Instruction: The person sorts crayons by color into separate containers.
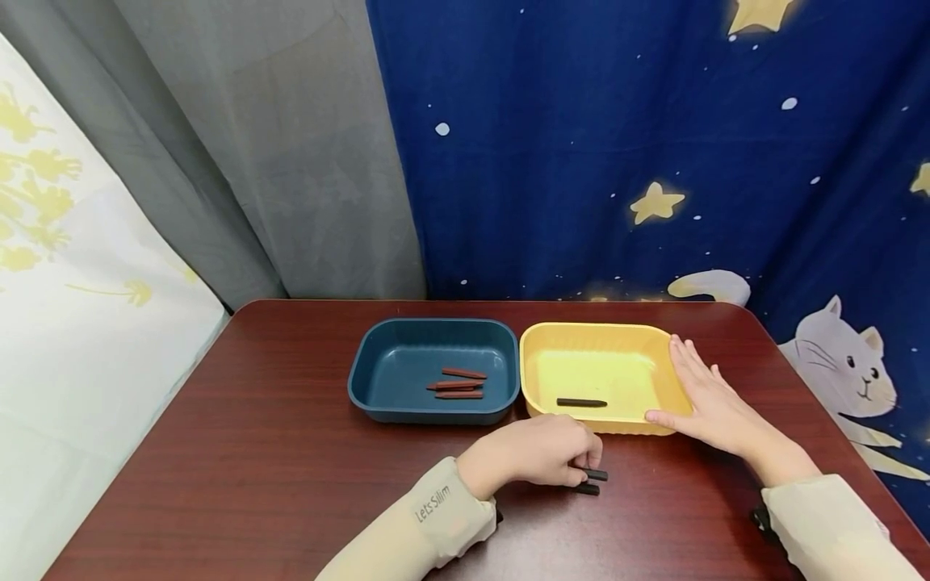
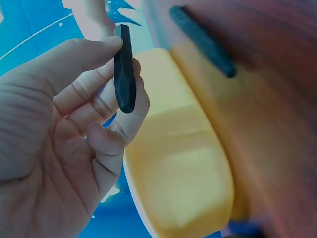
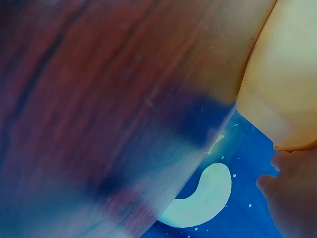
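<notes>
My left hand (image 1: 541, 452) is over the table in front of the yellow tray (image 1: 632, 371). Between thumb and fingers it pinches a black crayon (image 2: 125, 69). Another black crayon (image 2: 202, 40) lies on the table just below that hand. Inside the yellow tray, close to its near wall, is a further black crayon (image 1: 581, 403). My right hand (image 1: 715, 407) rests on the tray's right rim with its fingers extended; in the right wrist view only part of it shows at the lower right corner.
A dark blue tray (image 1: 392, 371) stands directly left of the yellow one and holds several reddish-brown crayons (image 1: 459, 385). Both sit toward the far side of the dark red wooden table (image 1: 276, 452). Grey and blue star-patterned curtains (image 1: 552, 161) hang behind it.
</notes>
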The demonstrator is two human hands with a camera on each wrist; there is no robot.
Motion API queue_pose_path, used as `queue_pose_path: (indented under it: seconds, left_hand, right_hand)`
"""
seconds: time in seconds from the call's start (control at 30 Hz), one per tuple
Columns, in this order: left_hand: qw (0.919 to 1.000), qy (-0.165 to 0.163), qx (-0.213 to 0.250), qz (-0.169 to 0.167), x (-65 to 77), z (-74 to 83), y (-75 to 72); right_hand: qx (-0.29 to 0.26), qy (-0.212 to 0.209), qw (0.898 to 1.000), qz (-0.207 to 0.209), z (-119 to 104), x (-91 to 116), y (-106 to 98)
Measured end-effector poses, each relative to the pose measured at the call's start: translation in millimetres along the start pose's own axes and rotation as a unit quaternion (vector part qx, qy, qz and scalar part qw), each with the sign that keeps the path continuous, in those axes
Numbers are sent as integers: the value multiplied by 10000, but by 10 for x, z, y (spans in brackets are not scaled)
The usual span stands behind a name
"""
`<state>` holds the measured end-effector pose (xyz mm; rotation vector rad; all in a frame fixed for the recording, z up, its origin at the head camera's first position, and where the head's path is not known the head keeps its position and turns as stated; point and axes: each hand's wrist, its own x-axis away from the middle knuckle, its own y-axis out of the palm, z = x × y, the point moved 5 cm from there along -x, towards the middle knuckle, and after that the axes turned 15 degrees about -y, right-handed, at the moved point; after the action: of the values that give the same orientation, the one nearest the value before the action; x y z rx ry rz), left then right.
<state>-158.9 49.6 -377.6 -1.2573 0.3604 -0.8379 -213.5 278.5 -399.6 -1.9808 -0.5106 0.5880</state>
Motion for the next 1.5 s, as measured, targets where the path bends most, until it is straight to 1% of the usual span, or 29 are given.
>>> queue_pose_path:
  seconds: [0.23, 0.37, 0.43, 0.57, 0.63, 0.77, 0.9, 0.97, 1.13, 1.23, 1.3, 1.37, 1.5]
  left_hand:
    - [9999, 36, 0, 140, -41, 46, -192]
    - [9997, 35, -63, 239, -58, 28, -300]
    - [9993, 35, 57, 354, -69, -12, -338]
    - [9964, -43, 398, 750, -100, -144, -409]
    - [9943, -124, 497, 940, -126, -213, -438]
    - [9914, -313, 611, 1110, -209, -331, -466]
    - [9881, -628, 721, 1208, -316, -427, -458]
    - [9865, -783, 704, 1256, -374, -462, -438]
    - [9841, -1212, 396, 1233, -530, -525, -322]
    - [9800, -1598, 280, 1153, -593, -570, -244]
    - [9767, -1792, 249, 1152, -619, -591, -210]
    - [9740, -1923, 205, 1181, -638, -602, -189]
    - [9721, -2000, 102, 1220, -659, -601, -163]
  right_hand:
    - [2, 30, 10000, -28, -5, 7, 4]
    - [-70, 48, 10000, -29, -14, 8, 15]
    - [-92, 47, 9999, -35, -20, 4, 22]
    - [-43, 42, 10000, -67, -27, -5, 23]
    - [0, 47, 10000, -79, -27, -7, 16]
    - [92, 35, 9999, -89, -33, -7, 1]
    - [104, 37, 9999, -101, -35, -6, -6]
    - [89, 32, 9999, -108, -34, -5, 0]
    - [57, 73, 9999, -92, -26, -5, 7]
    - [31, 76, 9999, -106, -23, -10, 21]
    - [41, 59, 9999, -125, -22, -15, 28]
    - [60, 51, 9999, -135, -20, -14, 25]
    - [64, 86, 9999, -125, -14, -6, 9]
